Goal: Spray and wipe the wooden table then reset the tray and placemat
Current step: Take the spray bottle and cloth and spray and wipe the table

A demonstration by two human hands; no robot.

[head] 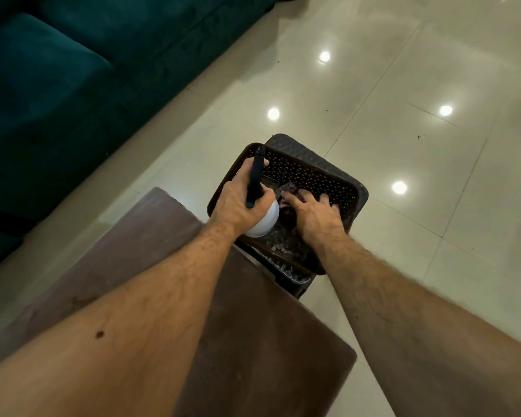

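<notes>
Left hand [238, 203]: fingers and thumb curled round a spray bottle [263, 219], gripping it near the top. The bottle has a rounded white body and a long black head and trigger pointing away from the person. It is held over the near-left part of a tray [315, 168].

Right hand [315, 212]: palm down inside the tray, fingers spread and fairly straight, resting on a dark reddish cloth [286, 192]. Only a crumpled bit of the cloth shows beside the fingertips; cannot tell whether the fingers pinch it.

Tray: dark brown plastic, rectangular with rounded corners, low walls pierced in a lattice pattern. Its floor looks glossy, with pale streaks or reflections at the near end. Contents seen: the cloth only; the bottle appears lifted rather than standing, not certain.

The tray sits on a dark woven-pattern stool [295, 149], whose far corner and near edge stick out from under it.

Both forearms are bare and reach forward from the lower edge of the view, the left one crossing above the worktop [253, 341]. Worktop: brown wood, matt, rounded corner, just beside the stool.

Floor [403, 85]: pale glossy tiles with round light reflections. A dark teal sofa [57, 85] stands at the left.
</notes>
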